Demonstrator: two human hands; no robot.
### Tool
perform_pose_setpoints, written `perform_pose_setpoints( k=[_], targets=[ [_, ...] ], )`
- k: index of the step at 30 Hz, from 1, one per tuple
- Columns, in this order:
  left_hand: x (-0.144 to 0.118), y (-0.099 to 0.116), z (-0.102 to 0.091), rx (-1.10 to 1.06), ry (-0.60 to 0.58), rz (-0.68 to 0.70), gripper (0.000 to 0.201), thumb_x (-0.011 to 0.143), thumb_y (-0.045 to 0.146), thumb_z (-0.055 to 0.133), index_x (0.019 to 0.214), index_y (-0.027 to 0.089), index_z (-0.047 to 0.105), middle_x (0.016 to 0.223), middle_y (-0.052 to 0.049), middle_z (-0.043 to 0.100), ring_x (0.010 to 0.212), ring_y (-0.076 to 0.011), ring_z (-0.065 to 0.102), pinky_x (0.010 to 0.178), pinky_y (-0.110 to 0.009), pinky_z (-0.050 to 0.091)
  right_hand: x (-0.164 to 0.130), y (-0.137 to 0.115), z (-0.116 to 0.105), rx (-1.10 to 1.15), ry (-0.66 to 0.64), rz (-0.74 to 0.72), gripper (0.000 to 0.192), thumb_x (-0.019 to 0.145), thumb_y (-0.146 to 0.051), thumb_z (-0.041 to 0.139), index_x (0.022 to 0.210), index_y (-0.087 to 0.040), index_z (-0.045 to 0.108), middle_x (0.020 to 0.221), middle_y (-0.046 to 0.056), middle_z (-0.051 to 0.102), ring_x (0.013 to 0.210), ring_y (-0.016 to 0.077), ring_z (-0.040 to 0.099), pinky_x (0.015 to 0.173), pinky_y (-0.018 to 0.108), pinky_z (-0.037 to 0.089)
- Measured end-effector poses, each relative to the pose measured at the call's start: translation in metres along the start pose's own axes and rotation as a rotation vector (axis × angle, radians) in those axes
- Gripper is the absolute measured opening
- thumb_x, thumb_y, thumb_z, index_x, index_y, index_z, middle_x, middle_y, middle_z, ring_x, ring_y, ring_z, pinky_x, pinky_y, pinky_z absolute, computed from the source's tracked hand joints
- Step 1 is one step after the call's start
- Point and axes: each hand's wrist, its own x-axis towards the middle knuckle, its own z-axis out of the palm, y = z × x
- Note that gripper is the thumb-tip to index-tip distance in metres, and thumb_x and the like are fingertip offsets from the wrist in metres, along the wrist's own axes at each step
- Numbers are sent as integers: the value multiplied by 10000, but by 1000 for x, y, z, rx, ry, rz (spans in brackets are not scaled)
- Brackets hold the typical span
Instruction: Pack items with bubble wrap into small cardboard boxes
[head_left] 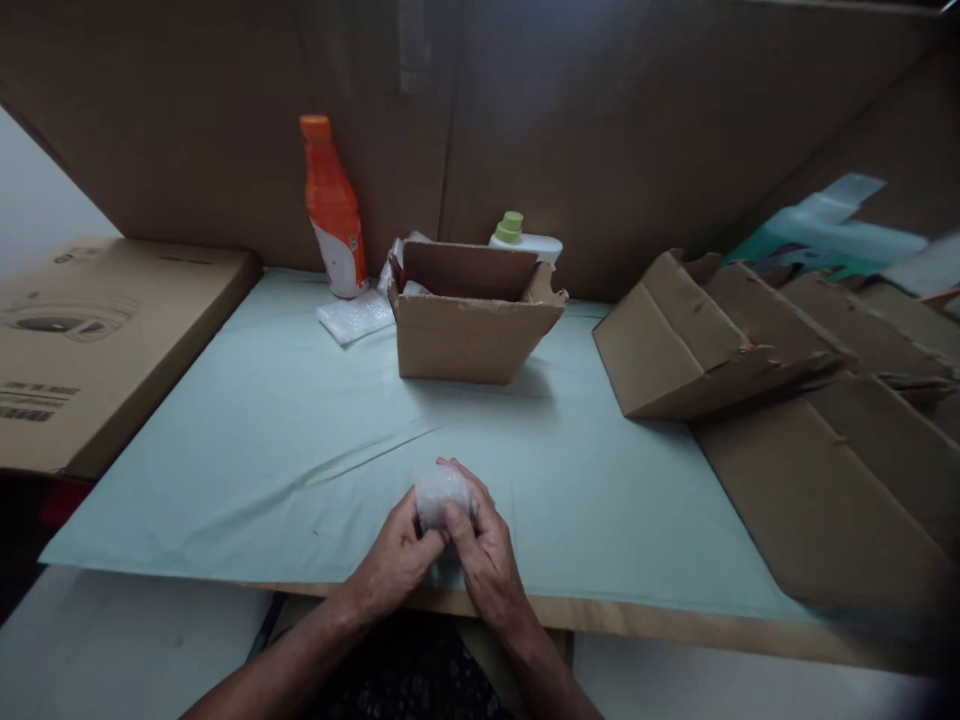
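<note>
Near the front edge of the table, both hands are closed around a small bundle of bubble wrap [441,494], whitish and rounded. My left hand [397,560] grips it from the left and below. On its right side, my right hand [484,550] presses a thumb against the front while the fingers curl behind. Whatever the wrap covers cannot be made out. Beyond the hands stands an open cardboard box [465,340] with some clear wrapping showing at its left end.
A pale green cloth [300,430] covers the table. An orange bottle [330,200] stands behind a flat bubble wrap piece [356,315]. A white bottle with a green cap [511,228] is behind the box. Several cardboard boxes [825,490] fill the right; a large carton [112,330] lies left.
</note>
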Motion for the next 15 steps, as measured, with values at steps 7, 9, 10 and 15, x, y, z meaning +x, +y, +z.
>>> perform_pose_setpoints(
  k=[7,9,10,15],
  targets=[
    [15,2,-6,324,-110,148,747,775,161,572,1497,158,380,814,1,637,631,-143,514,609,-250,419,20,-32,-42,-169,-173,-13,277,768,-266,738,1039,-210,722,987,36,735,913,220,655,865,317,524],
    [18,-4,-1,269,-79,163,806,809,154,558,1565,182,281,850,-20,668,651,-158,562,632,-259,462,24,-25,-39,-102,-116,33,222,766,-299,737,963,-198,722,891,26,733,831,213,654,793,309,536],
    [20,-7,1,239,-61,171,774,837,161,544,1568,188,288,907,-47,690,712,-176,606,681,-271,494,25,-20,-37,-48,-81,53,240,766,-336,741,959,-195,724,880,30,738,822,219,661,785,316,543],
    [43,16,-11,430,-63,376,748,879,270,645,1556,215,332,1239,-149,674,1048,-281,668,900,-379,540,34,1,-45,155,86,126,441,766,-537,754,1035,-187,744,935,83,781,891,272,724,830,371,582]
  ],
)
